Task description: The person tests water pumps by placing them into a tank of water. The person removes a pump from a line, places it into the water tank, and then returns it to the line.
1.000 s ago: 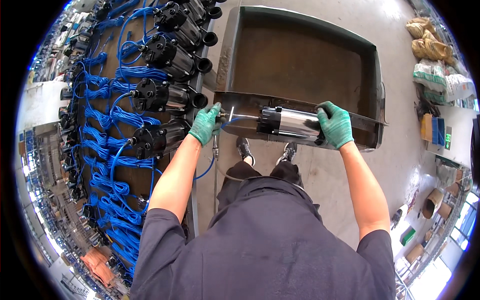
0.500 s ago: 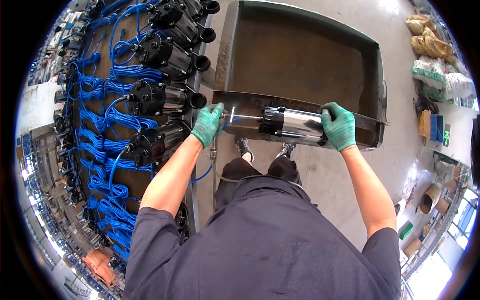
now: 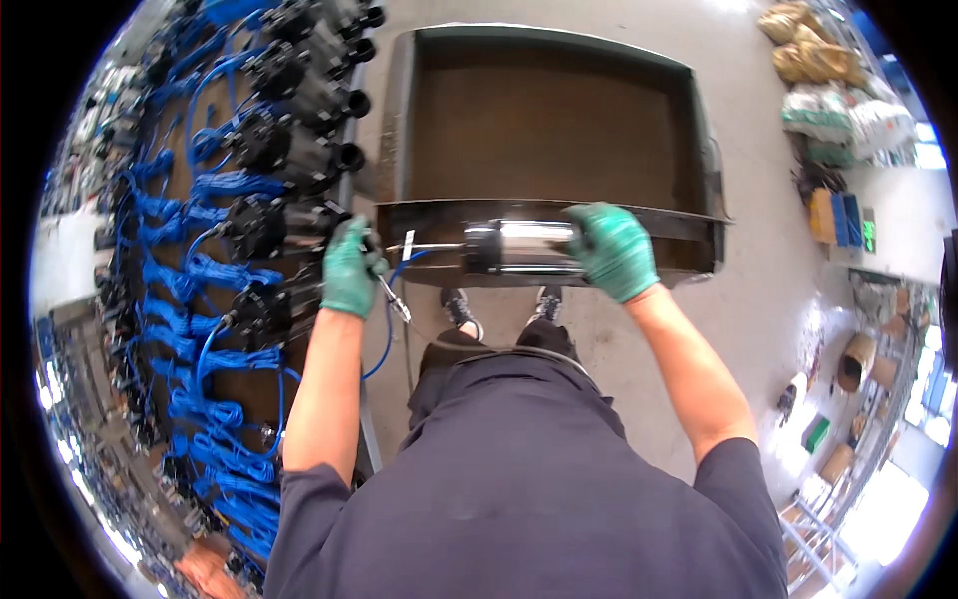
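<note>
A polished steel pump body [image 3: 534,240] with a black end lies across the near end of a metal trough. From its left end runs a thin metal rod [image 3: 434,247] with a pale crosspiece, and a blue cable [image 3: 387,334] hangs below. My right hand [image 3: 617,255], in a green glove and smeared by motion, curls over the pump body's right end. Just left of the rod, my gloved left hand [image 3: 349,272] is closed round a dark fitting, from which a shiny metal hose connector [image 3: 396,299] sticks out. The fingers hide part of that fitting.
On my left, a bench holds a row of black and steel pumps [image 3: 264,228] with coiled blue cables [image 3: 235,275]. The deep metal trough [image 3: 549,37] stands ahead. Sacks [image 3: 823,115], yellow and blue bins [image 3: 836,218] and shelving line the right side.
The whole view has shifted, so things sit farther left. My left hand has drawn back slightly from the rod, and the hose connector now tilts. My right hand stays at the pump body's end.
</note>
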Demonstrator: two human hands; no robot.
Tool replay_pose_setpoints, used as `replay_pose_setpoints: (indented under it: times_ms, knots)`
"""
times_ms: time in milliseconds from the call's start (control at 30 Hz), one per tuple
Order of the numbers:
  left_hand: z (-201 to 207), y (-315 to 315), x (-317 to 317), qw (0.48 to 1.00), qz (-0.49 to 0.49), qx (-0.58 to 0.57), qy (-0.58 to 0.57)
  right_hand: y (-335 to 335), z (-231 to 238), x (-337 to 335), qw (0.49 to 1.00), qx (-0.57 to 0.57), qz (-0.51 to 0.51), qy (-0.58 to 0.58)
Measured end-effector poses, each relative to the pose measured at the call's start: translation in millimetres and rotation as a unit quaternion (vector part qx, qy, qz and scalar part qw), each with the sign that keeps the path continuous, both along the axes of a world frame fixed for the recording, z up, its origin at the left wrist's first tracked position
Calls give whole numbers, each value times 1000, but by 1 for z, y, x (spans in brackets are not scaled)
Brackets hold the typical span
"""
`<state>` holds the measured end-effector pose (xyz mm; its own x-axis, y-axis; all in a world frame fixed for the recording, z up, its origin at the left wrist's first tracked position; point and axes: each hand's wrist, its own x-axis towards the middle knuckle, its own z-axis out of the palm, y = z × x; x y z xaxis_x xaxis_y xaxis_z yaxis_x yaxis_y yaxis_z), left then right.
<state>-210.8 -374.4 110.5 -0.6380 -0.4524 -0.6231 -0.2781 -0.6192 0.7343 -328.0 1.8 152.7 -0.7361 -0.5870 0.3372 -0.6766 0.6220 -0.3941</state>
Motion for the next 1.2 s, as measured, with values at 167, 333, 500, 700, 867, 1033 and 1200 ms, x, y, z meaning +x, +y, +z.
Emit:
replay_pose_setpoints:
  times_ms: [167,333,500,700,867,1033,1200]
  knots:
    - [82,114,-51,966,-53,152,200,-37,24,66,949,-180,36,-257]
    - [92,209,-62,952,-248,-53,174,50,25,72,876,-65,-87,-470]
    - [60,167,-30,958,-168,-194,130,231,-13,61,886,-60,-343,-305]
    - [-26,63,53,934,-86,-337,-79,338,-97,16,866,25,-404,-294]
    - [-46,50,64,823,-127,-542,-115,339,-138,13,857,-41,-464,-218]
    - [-119,15,81,803,-104,-551,-204,322,-113,13,901,78,-387,-181]
    - [-155,30,110,784,-272,-459,-318,172,-10,-3,961,-63,-170,-209]
